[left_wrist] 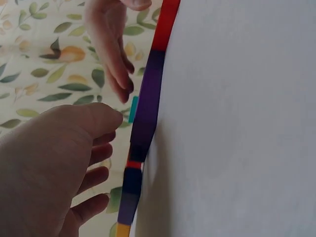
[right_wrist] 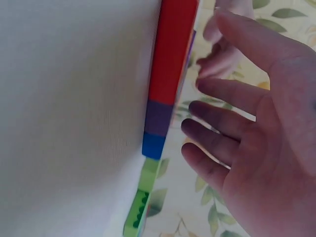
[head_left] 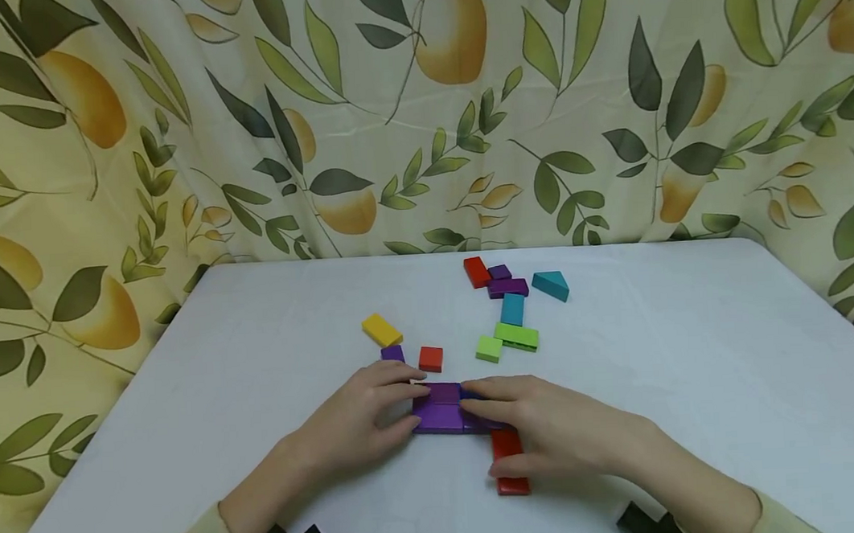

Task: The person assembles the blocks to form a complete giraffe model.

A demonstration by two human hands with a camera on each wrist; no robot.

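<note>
Both hands rest flat and relaxed, gripping nothing: left hand [head_left: 366,423] fingertips touch the left edge of the purple block group [head_left: 440,409] near the table's front centre, right hand [head_left: 552,433] fingers lie over its right side and the red block [head_left: 510,463] joined just nearer. Risk, as I judge it: uneven sideways pressure could skew the flat pieces apart or nudge the small red cube [head_left: 430,358] just beyond. White tablecloth [head_left: 693,365]; leaf-and-fruit curtain [head_left: 419,106] behind.

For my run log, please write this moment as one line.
left hand: open, touching purple blocks | right hand: open, over same blocks | red block: beside right hand | table: loose blocks behind
</note>
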